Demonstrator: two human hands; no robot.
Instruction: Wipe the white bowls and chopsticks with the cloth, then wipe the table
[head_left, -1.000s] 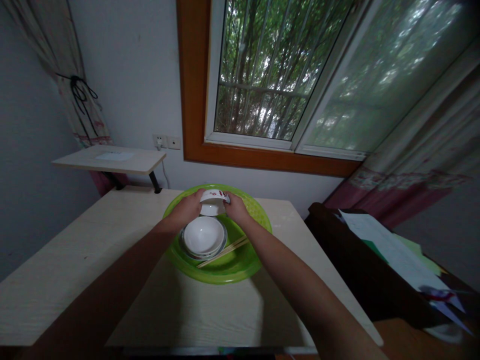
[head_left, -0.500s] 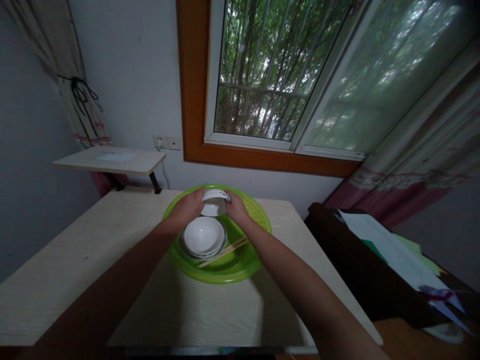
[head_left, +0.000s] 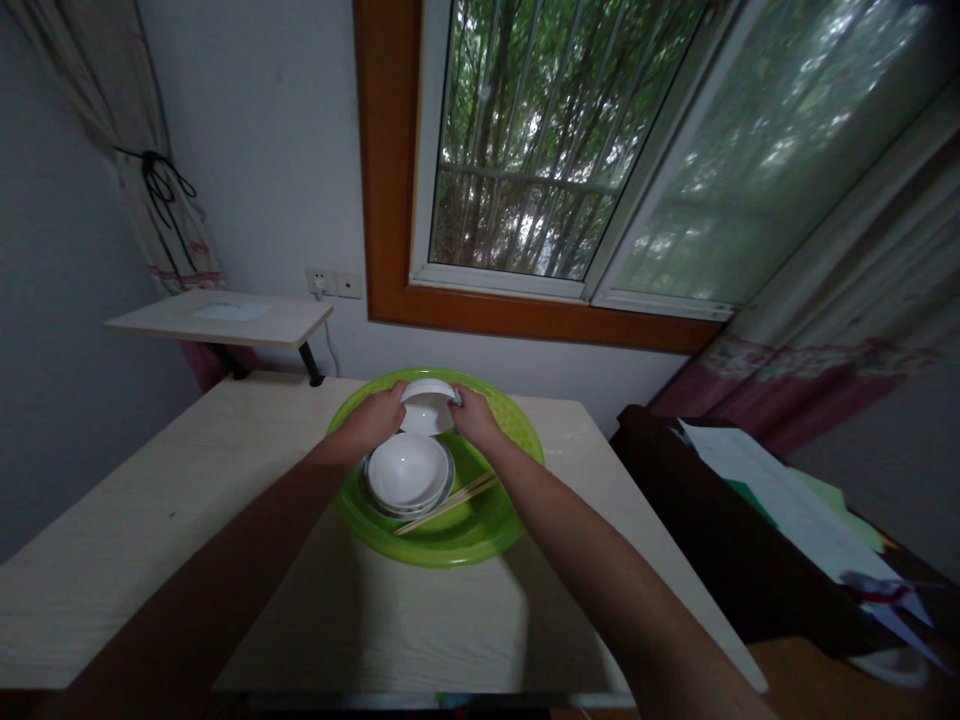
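Observation:
Both hands grip a white bowl [head_left: 427,408] from its two sides, over the far part of a green plastic basin [head_left: 491,535]. The bowl is tilted so that its inside faces me. My left hand [head_left: 382,412] is closed on the left rim, and my right hand [head_left: 474,415] on the right rim. A small greyish bit shows at the right fingertips; I cannot tell what it is. Nearer me in the basin sits a stack of white bowls [head_left: 407,470] on a blue-rimmed dish. Wooden chopsticks [head_left: 450,502] lie slanting to the right of the stack.
The basin stands on a pale wooden table [head_left: 420,630] against the wall. A small raised shelf [head_left: 172,318] with a paper is at the back left. On the right, papers [head_left: 780,490] lie on a dark surface. A window [head_left: 562,140] is behind.
The bowl in my hands has turned slightly, so more of its inside shows and the red mark on its outside is no longer visible. The basin, stack and chopsticks stay put.

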